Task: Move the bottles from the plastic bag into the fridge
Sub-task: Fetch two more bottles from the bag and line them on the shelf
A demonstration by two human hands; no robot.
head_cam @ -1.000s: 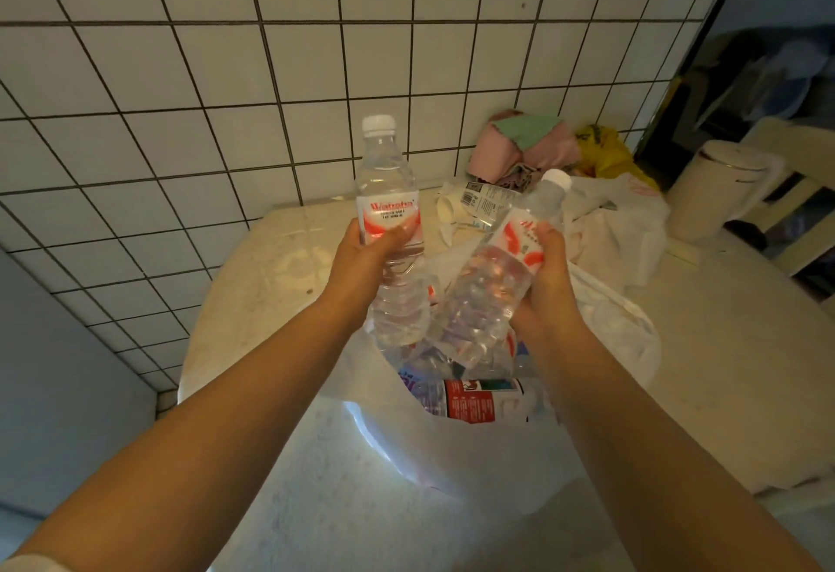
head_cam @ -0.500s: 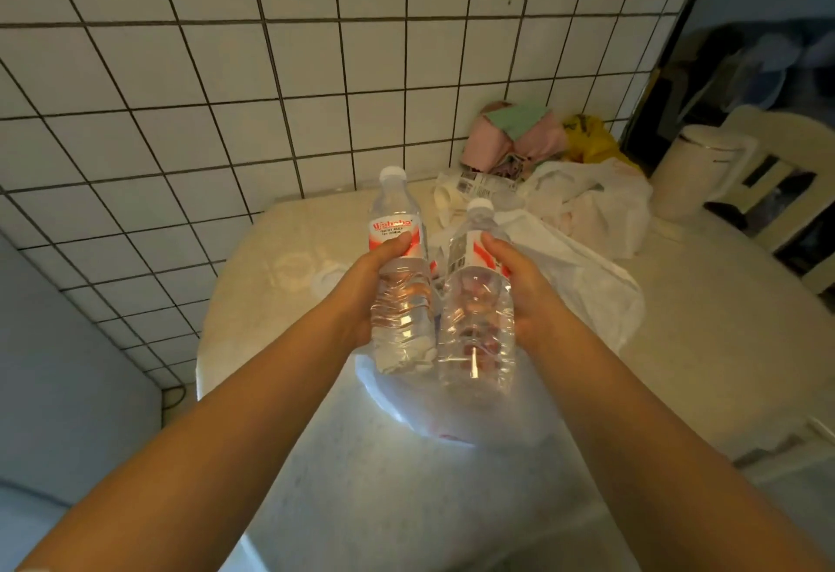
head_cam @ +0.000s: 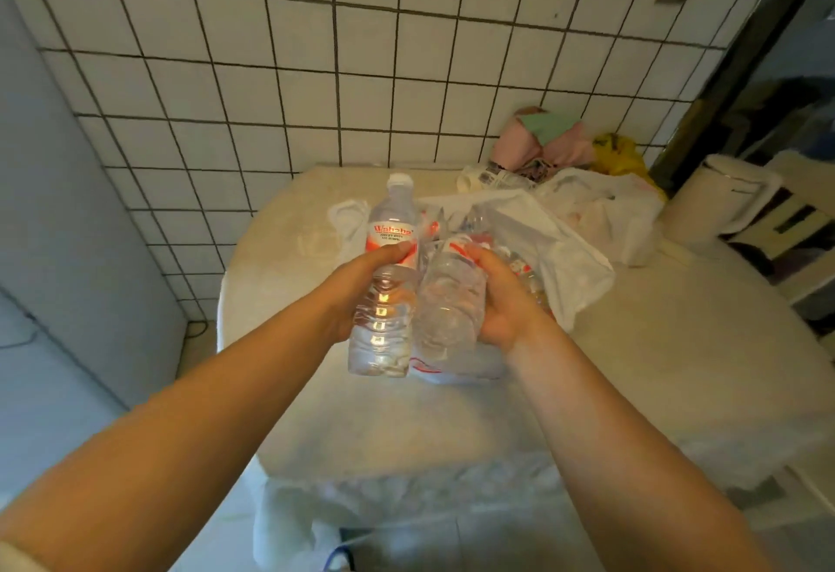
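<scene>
My left hand (head_cam: 361,286) grips a clear water bottle (head_cam: 387,300) with a red-and-white label and white cap, held upright above the table. Right beside it, my right hand (head_cam: 506,296) holds a second clear bottle (head_cam: 449,300), tilted away so its cap is hidden. The two bottles touch side by side. Behind and below them lies the white plastic bag (head_cam: 565,250), open on the table, with more red-labelled bottles (head_cam: 519,264) showing inside. A pale blue-grey surface (head_cam: 58,210) at the left may be the fridge; I cannot tell.
The round pale table (head_cam: 677,368) stands against a white tiled wall. At its back lie pink and green cloth (head_cam: 546,142), a yellow bag (head_cam: 623,155) and another white bag (head_cam: 605,210). A white kettle (head_cam: 714,196) and a chair (head_cam: 795,219) are at the right.
Both bottles have come up out of the bag and toward me. The view has pulled back and swung left, so more of the table's front edge, the floor and the blue-grey surface show.
</scene>
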